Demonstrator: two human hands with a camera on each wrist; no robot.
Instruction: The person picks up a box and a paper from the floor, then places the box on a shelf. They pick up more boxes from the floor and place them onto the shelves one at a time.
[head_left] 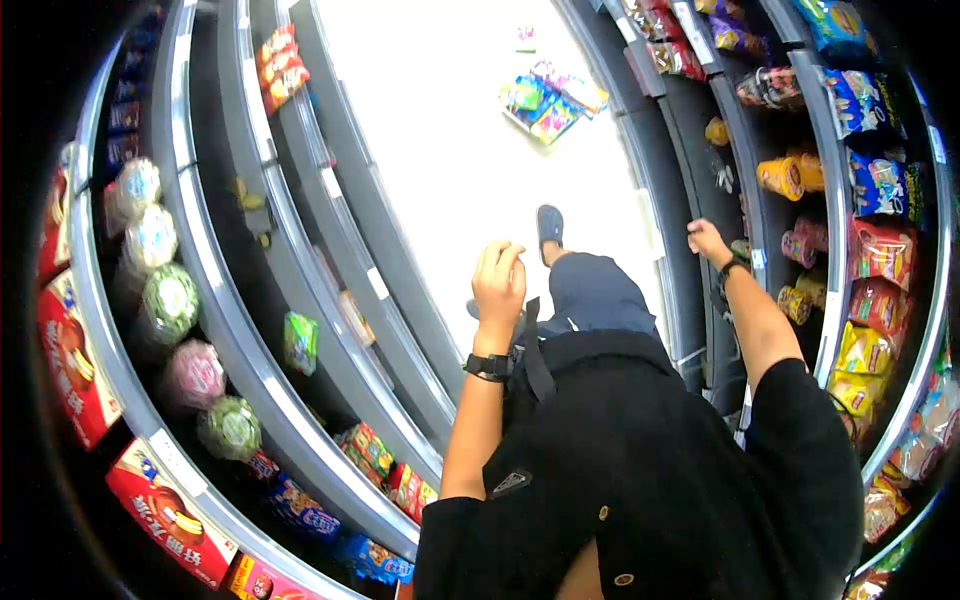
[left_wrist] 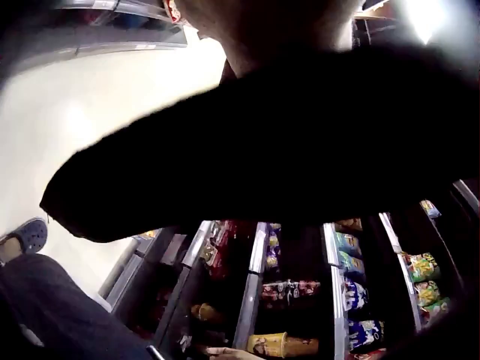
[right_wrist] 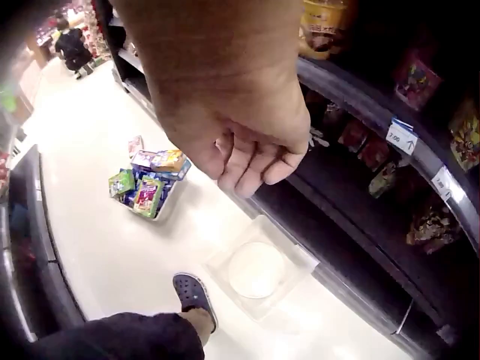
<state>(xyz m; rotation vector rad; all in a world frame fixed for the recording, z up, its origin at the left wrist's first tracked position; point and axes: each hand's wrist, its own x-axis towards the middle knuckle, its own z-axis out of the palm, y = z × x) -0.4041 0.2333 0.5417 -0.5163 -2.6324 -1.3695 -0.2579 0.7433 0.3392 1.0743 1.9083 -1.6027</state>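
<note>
My left hand (head_left: 498, 280) is raised over the aisle floor, fingers bent loosely, with nothing in it. Beside the right-hand shelves is my right hand (head_left: 708, 242); the right wrist view shows this hand (right_wrist: 240, 142) empty, its fingers loosely curled in front of a shelf edge. A white container (right_wrist: 166, 208) piled with colourful snack packets (head_left: 550, 100) stands on the floor ahead. Below the right hand lies a translucent plastic tray or lid (right_wrist: 289, 294). In the left wrist view, dark cloth covers the middle and the left hand is hidden.
Shelves (head_left: 210, 270) with round tubs (head_left: 171, 302) and packets line the left. More shelves on the right bear blue bags (head_left: 880, 182) and orange tubs (head_left: 780, 178). My shoe (right_wrist: 193, 292) is on the pale floor. Farther off, a person (right_wrist: 73, 46) crouches in the aisle.
</note>
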